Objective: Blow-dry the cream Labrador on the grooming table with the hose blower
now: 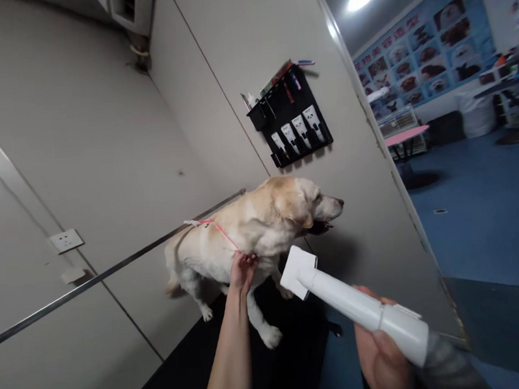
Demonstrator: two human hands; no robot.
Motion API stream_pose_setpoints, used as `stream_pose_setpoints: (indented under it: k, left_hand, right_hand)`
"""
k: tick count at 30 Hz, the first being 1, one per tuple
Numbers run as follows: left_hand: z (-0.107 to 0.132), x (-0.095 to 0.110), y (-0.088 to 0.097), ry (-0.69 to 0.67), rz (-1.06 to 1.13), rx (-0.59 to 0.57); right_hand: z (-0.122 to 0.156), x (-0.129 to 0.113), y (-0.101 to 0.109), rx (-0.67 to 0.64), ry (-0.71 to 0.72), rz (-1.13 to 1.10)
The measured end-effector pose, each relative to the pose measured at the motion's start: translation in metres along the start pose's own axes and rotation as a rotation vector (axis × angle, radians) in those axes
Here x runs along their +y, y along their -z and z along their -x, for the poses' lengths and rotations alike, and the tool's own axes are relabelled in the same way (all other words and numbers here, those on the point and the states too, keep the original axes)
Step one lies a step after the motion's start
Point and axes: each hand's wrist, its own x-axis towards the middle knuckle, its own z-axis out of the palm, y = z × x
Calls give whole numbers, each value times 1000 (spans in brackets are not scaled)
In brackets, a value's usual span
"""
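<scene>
A cream-coloured dog [244, 231] stands on a black surface, its head turned to the right and its mouth partly open. A thin red cord [227, 236] runs from its back down to its chest. My left hand [243, 271] is closed on the lower end of that cord, against the dog's chest. In my right hand [382, 352] is a white vacuum grooming brush [353, 301], gripped around its tube. A flat square head tips the tube, a little apart from the dog's chest and front leg. A grey ribbed hose [450, 365] leads off its back end.
A metal rail [113, 273] runs along the wall behind the dog. Above the dog hangs a black rack [287, 117] with clippers and tools. A socket [66, 240] is on the left wall. Beyond the doorway, a pink table [407, 135] stands on a blue floor.
</scene>
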Motion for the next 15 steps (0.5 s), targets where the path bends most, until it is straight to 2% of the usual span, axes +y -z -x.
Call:
stream_pose_setpoints:
  k: [5,11,15]
  left_hand:
    - [3,13,0,-21,-232,-29]
    - [15,25,6,-7,-260,48]
    - [29,41,25,-25,-238,98]
  right_hand:
    - [-8,9,-1,130,-126,-99]
    - [-35,59,15,299,-331,-193]
    - [-36,84,24,341,-459,-259]
